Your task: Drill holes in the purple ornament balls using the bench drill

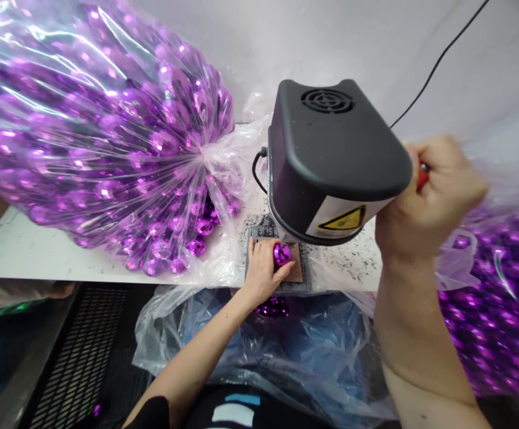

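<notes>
My left hand pinches a shiny purple faceted ball ornament over the base plate of a bench press. Above it stands the press's dark grey housing, with a round vent on top and a yellow warning label. At the housing's right side my right hand is closed around a lever handle; a bit of red shows between the fingers. The housing hides the press's working tip.
A big clear bag of purple balls lies on the white table at left; another bag is at right. Below the table edge hangs an open plastic bag with some purple balls. Dark flakes litter the tabletop.
</notes>
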`<state>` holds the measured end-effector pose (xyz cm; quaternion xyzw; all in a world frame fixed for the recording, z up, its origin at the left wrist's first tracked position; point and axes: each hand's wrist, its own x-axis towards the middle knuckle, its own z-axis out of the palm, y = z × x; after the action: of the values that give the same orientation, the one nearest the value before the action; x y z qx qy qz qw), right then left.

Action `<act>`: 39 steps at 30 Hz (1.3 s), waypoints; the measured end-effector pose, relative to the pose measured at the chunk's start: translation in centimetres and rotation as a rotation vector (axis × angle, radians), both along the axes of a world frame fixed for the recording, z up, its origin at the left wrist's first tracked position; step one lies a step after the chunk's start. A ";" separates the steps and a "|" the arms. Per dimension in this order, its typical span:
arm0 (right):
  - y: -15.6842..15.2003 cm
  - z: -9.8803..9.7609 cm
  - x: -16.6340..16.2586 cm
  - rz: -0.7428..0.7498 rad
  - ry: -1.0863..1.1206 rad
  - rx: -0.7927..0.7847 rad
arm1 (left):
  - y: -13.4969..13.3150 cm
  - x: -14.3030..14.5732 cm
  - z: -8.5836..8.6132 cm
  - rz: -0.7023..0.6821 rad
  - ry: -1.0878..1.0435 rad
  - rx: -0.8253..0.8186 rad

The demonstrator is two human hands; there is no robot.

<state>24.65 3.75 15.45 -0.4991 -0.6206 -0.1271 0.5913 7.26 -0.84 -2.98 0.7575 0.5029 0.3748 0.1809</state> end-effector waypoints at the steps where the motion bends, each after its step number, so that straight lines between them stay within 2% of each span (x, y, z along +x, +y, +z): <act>1: 0.7 0.3 -0.1 0.032 0.043 -0.048 | -0.3 -0.2 0.1 -0.005 -0.014 0.016; 5: 1.8 0.4 0.1 0.038 0.087 -0.118 | -3.4 -1.8 0.5 -0.077 -0.083 0.032; 10: 1.7 0.4 0.1 0.028 0.088 -0.112 | -9.2 -3.5 0.0 -0.283 0.170 -0.039; 13: 1.6 0.5 -0.2 0.030 0.110 -0.119 | -9.8 -4.8 0.8 -0.346 0.161 -0.069; 15: 1.6 0.5 -0.2 0.030 0.109 -0.133 | -8.3 -6.5 1.9 -0.325 0.074 -0.055; 16: 1.7 0.5 -0.2 0.029 0.107 -0.136 | -7.0 -7.6 2.5 -0.273 0.053 -0.030; 18: 1.8 0.3 -0.1 0.035 0.107 -0.127 | -3.7 -10.0 3.5 -0.032 0.109 0.114; 19: 1.9 0.3 0.0 0.037 0.113 -0.113 | -1.9 -11.2 3.8 0.122 0.202 0.127; 21: 2.0 0.2 0.1 0.038 0.125 -0.088 | 1.5 -13.2 4.0 0.329 0.439 0.047; 24: 2.1 0.2 0.1 0.040 0.132 -0.088 | 5.2 -14.7 3.7 0.357 0.764 -0.142; 26: 2.0 0.3 0.1 0.042 0.129 -0.109 | 6.2 -14.9 3.7 0.319 0.825 -0.203; 27: 1.9 0.4 0.0 0.040 0.127 -0.119 | 6.3 -15.0 3.8 0.315 0.783 -0.203; 29: 1.8 0.5 0.0 0.042 0.121 -0.136 | 5.8 -15.0 4.5 0.336 0.551 -0.169; 32: 1.7 0.4 0.0 0.074 0.128 -0.125 | 3.7 -14.6 6.0 0.331 -0.082 -0.176; 35: 1.8 0.3 -0.1 0.080 0.131 -0.124 | 0.4 -13.2 7.1 0.123 -0.652 -0.441; 37: 1.9 0.3 -0.1 0.072 0.125 -0.137 | -2.1 -11.8 6.9 -0.051 -0.881 -0.712; 39: 1.8 0.3 -0.1 0.080 0.125 -0.141 | -4.0 -10.4 6.1 -0.152 -1.044 -0.920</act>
<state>24.57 5.60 15.78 -0.5210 -0.6093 -0.0279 0.5971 -3.10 -4.87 3.09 0.3581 0.4034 0.4251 0.7269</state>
